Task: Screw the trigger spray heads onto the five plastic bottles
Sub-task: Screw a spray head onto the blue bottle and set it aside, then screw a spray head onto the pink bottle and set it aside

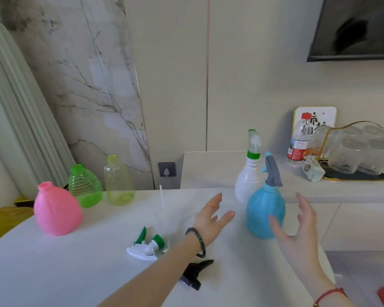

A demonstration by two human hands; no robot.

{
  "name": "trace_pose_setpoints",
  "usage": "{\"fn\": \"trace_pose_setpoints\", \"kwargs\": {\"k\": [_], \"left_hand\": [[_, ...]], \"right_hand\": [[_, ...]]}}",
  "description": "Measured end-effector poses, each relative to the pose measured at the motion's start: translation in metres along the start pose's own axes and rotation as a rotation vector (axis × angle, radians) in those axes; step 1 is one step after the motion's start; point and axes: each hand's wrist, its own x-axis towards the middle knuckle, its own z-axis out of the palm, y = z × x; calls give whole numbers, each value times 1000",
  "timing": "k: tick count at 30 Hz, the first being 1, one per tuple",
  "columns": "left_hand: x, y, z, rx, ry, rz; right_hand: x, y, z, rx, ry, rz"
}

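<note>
Three open bottles stand at the left of the table (53, 273): the front bottle (57, 210), the ribbed bottle (84, 187) behind it, and the slim bottle (119, 181) right of that. At the front, the first loose head (145, 247) lies left of the left forearm, and the second loose head (196, 272) seems to lie partly under it. To the right, the near headed bottle (265, 209) stands between the left hand (211, 218) and the right hand (297, 231), with the tall headed bottle (248, 173) just behind.
</note>
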Motion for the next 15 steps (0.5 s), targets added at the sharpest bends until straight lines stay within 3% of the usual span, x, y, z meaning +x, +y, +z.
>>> {"fn": "trace_pose_setpoints", "kwargs": {"k": [2, 5, 11, 15], "left_hand": [[-21, -2, -43, 24, 104, 79], [-55, -2, -117, 134, 342, 194], [-100, -6, -253, 414, 837, 275], [-110, -22, -312, 293, 892, 131]], "right_hand": [[-16, -26, 11, 97, 86, -248], [-36, -74, 50, 191, -109, -419], [-68, -150, 166, 242, -714, -346], [-88, -174, 247, 168, -952, -261]]}}
